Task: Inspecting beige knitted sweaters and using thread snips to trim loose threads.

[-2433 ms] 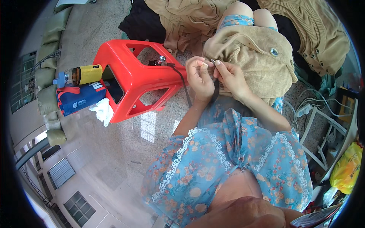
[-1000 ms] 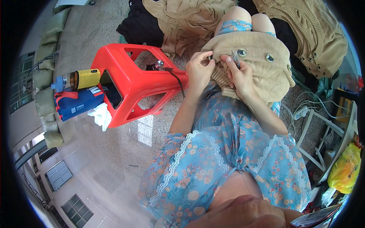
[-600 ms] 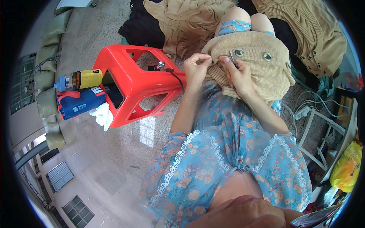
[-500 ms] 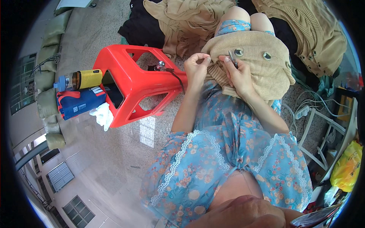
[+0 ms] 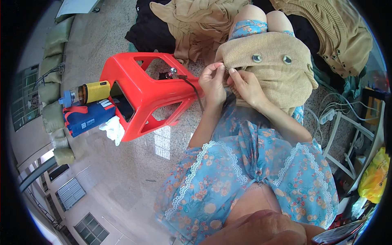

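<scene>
A tan knitted garment [image 5: 281,79] with dark round buttons [image 5: 256,58] lies bunched across my lap. At its left edge my left hand [image 5: 213,85] is closed, thumb and forefinger pinched together on the knit. Close beside it, my right hand [image 5: 250,89] is closed too, its thumb tip pressing on the same edge while the other fingers curl under. The fingertips of both hands almost touch. Whatever fine detail sits between them is too small to make out. The small dark snips seen earlier are hidden from view.
To the left stands a red plastic stool [image 5: 143,87] with a cord on it. A bottle in a yellow sleeve [image 5: 96,92], a blue bag [image 5: 90,118] and white tissue [image 5: 113,130] are beside it. More tan knitwear [image 5: 204,24] is heaped beyond; cables and a white frame [image 5: 347,143] stand right.
The right hand has moved left and turned, closing on the garment's edge near the left hand. The snips that stuck up from it no longer show. The whole view has shifted slightly.
</scene>
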Tool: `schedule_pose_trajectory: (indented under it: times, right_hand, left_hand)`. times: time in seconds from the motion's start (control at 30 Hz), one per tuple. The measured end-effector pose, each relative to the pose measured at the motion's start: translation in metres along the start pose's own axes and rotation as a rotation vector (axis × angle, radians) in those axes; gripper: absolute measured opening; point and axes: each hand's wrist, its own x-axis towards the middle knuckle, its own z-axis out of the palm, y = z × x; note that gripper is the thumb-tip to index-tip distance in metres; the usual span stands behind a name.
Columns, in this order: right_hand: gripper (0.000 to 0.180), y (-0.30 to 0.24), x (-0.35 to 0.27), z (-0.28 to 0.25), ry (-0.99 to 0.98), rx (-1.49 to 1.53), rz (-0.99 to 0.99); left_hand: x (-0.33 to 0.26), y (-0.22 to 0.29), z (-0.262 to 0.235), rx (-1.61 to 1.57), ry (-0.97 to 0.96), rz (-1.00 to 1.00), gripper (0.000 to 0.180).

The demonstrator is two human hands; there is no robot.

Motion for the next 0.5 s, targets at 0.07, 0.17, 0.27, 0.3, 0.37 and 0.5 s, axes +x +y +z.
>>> schedule_pose_trajectory:
  times: [0.07,0.17,0.27,0.3,0.37,0.5]
  right_hand:
    - [0.05,-0.003,-0.001,0.0,0.002,-0.004,0.02]
    - [0.05,-0.005,-0.003,0.0,0.013,-0.046,0.011]
    - [0.051,-0.003,-0.003,0.001,0.031,-0.02,0.014]
    - [0.051,0.0,-0.001,0.001,0.04,0.002,0.039]
    - [0.051,0.003,0.0,0.001,0.05,0.024,0.064]
    - [0.051,0.007,0.002,0.003,0.051,0.037,0.016]
  left_hand:
    - [0.001,-0.001,-0.005,-0.085,-0.037,-0.054,0.005]
    - [0.0,-0.002,-0.008,-0.152,-0.068,-0.105,0.005]
    - [-0.002,-0.001,-0.002,-0.119,-0.039,-0.083,0.005]
    - [-0.003,-0.001,0.001,-0.104,-0.014,-0.065,0.005]
    - [-0.007,0.003,0.004,-0.058,0.0,-0.026,0.005]
    - [-0.009,0.004,0.008,0.208,0.002,0.28,0.007]
